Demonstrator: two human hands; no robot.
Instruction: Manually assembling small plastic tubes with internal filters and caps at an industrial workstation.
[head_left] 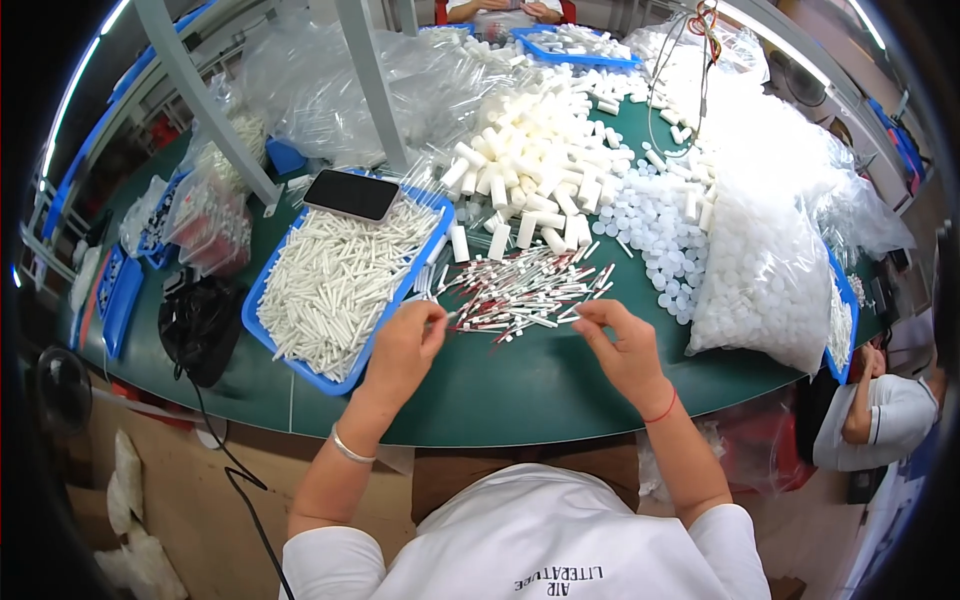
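Note:
A loose pile of thin white sticks with red ends or wires lies on the green table in front of me. At its left edge my left hand is closed in a pinch. My right hand pinches thumb and forefinger together at the pile's right edge. Whatever small piece is between the fingertips of either hand is too small to make out. Just left of my left hand stands a blue tray heaped with short white tubes. A dark phone rests on the tray's far side.
Behind the pile are many thick white cylinders and translucent round caps. A full plastic bag bulges at the right. Grey metal posts rise at the back left. A black bag lies left. Other people sit at the far side and right.

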